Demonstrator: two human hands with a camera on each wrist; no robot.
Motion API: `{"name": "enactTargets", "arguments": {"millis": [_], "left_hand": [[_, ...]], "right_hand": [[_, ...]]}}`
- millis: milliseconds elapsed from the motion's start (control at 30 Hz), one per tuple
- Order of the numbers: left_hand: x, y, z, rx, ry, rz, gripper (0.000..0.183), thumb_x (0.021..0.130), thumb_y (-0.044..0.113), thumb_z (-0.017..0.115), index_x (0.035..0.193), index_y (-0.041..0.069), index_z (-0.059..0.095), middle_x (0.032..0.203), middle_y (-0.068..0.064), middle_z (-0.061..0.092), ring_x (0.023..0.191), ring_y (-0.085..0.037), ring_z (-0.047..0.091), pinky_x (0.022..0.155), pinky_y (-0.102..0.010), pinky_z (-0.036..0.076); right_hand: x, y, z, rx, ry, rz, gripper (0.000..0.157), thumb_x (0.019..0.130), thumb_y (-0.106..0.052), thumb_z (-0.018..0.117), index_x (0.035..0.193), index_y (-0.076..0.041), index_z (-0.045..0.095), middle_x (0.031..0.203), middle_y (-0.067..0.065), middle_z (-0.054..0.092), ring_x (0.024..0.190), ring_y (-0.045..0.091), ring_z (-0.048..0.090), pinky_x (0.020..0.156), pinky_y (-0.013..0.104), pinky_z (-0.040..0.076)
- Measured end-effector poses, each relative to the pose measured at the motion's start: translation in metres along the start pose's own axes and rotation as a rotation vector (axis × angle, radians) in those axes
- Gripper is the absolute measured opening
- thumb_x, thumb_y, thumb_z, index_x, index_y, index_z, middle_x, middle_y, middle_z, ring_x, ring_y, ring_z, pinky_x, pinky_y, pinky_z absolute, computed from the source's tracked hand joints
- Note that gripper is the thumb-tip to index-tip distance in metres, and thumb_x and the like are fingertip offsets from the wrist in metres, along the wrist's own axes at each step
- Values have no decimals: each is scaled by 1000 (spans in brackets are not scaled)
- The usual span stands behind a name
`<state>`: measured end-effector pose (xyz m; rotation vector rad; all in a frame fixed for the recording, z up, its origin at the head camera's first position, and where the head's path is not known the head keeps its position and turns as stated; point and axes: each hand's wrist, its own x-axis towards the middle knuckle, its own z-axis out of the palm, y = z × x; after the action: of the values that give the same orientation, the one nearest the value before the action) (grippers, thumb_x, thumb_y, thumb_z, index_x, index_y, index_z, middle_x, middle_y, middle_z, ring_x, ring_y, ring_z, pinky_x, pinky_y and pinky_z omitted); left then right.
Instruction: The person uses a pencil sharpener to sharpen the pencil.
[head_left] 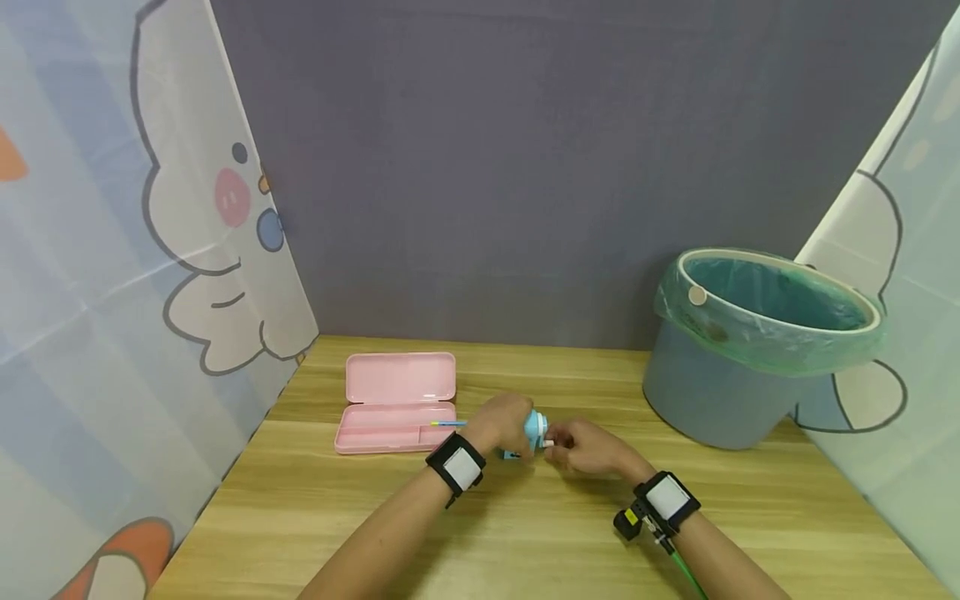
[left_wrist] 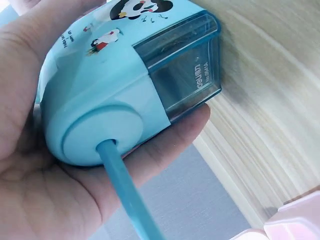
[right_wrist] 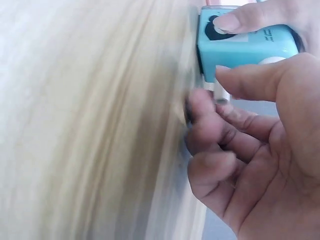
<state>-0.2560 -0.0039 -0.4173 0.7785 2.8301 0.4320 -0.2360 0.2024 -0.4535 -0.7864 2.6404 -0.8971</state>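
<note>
My left hand grips a light blue crank pencil sharpener, its fingers wrapped round the body. Panda pictures decorate the casing, and a clear shavings drawer forms one side. A blue pencil sticks out of the round sharpening hole, pointing left towards the pink case in the head view. At the sharpener's other end, my right hand holds the white crank knob between thumb and curled fingers. The pencil's inserted end is hidden inside the sharpener.
A pink pencil case lies open on the wooden table, left of my hands, its lid tilted back. To the right stands a grey-blue bin with a green plastic liner. A grey backdrop rises behind the table.
</note>
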Motion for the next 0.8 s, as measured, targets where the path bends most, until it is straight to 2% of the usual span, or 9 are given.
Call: {"name": "enactTargets", "arguments": {"millis": [167, 300, 433, 567, 667, 800], "left_hand": [[-2, -1, -7, -74, -12, -11, 83, 68, 40, 97, 135, 7, 60, 107, -1, 69, 84, -14, 63, 72, -28, 55], [-7, -5, -15, -143, -23, -17, 92, 69, 44, 95, 143, 9, 54, 127, -7, 68, 104, -22, 67, 85, -35, 58], [-18, -18, -28, -194, -32, -6, 93, 71, 47, 93, 145, 9, 52, 141, -15, 61, 123, -31, 63, 98, -43, 56], [-31, -34, -44, -243, -15, -12, 84, 72, 47, 92, 140, 12, 56, 141, -18, 61, 125, -34, 61, 99, -48, 54], [-39, -45, -55, -250, 14, -13, 77, 73, 47, 92, 135, 15, 60, 136, -17, 64, 122, -33, 63, 98, -48, 54], [-46, -55, -61, -242, 35, 28, 65, 77, 43, 89, 129, 12, 65, 128, -16, 68, 116, -30, 65, 97, -46, 54]], "right_hand": [[-6, -5, -9, 32, 7, -9, 22, 103, -25, 63, 118, -9, 64, 89, 2, 68, 72, 11, 61, 63, 27, 52], [-12, -11, -21, -9, 54, -41, 24, 102, -23, 64, 119, -6, 63, 99, 2, 68, 85, 12, 63, 70, 27, 53], [-11, -18, -30, -67, 119, -78, 25, 100, -23, 67, 117, -5, 64, 103, 3, 68, 90, 15, 64, 73, 28, 53], [-6, -26, -38, -83, 157, -111, 29, 98, -24, 70, 118, -3, 64, 111, 11, 69, 98, 23, 66, 79, 39, 58], [0, -33, -43, -100, 171, -131, 32, 97, -24, 73, 121, -5, 64, 118, 15, 69, 104, 29, 66, 86, 49, 57], [6, -43, -45, -147, 183, -158, 39, 95, -26, 75, 126, -8, 63, 124, 14, 69, 111, 34, 67, 92, 55, 55]]}}
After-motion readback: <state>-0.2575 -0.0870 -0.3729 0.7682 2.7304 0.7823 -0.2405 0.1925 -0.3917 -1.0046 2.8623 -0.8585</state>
